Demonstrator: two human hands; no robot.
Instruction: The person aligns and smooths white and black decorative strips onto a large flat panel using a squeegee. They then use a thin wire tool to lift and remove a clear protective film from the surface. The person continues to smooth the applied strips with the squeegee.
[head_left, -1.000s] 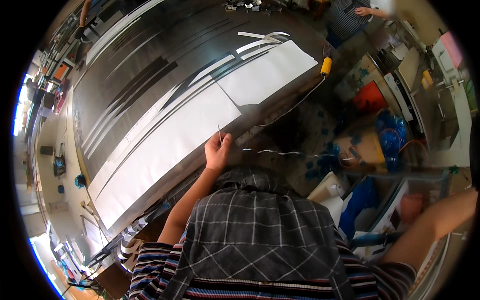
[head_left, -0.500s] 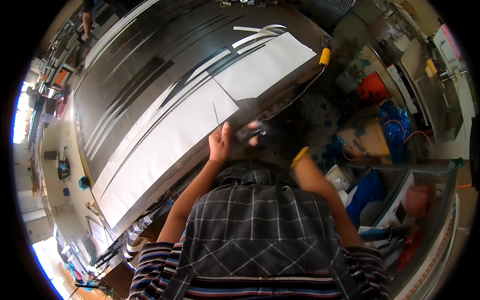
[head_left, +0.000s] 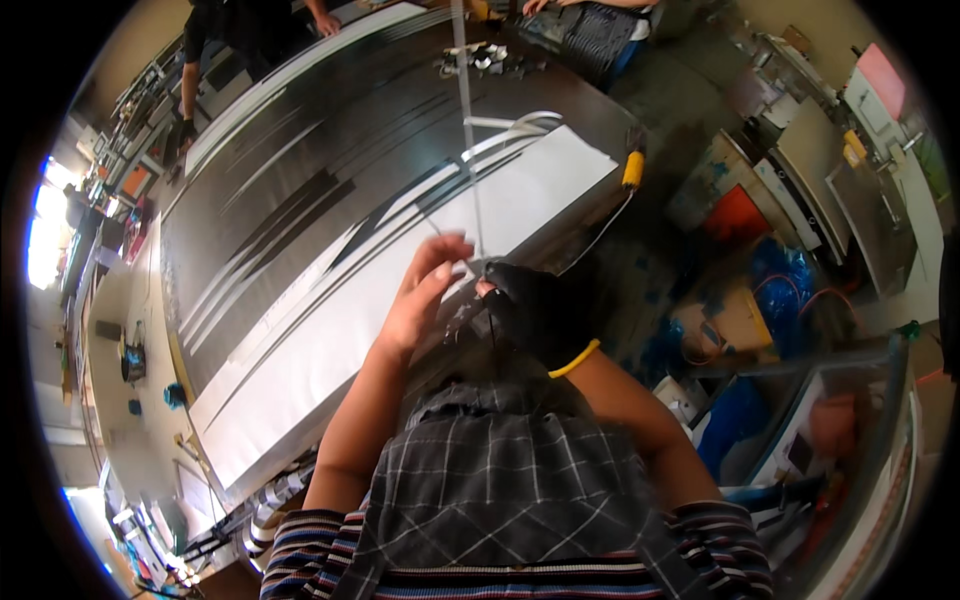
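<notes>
Above the white sheet (head_left: pixel 400 300), both hands (head_left: pixel 480 290) pinch a thin translucent strip (head_left: pixel 466 130).

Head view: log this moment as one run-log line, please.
left hand: bare, pinching thin strip | right hand: black glove, yellow cuff, at strip's lower end | below: dark striped sheet, white panel

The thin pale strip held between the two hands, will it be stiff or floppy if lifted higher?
Probably floppy and light: the strip is very narrow, pulled taut by the left hand and gloved right hand. It may tear easily.
</notes>
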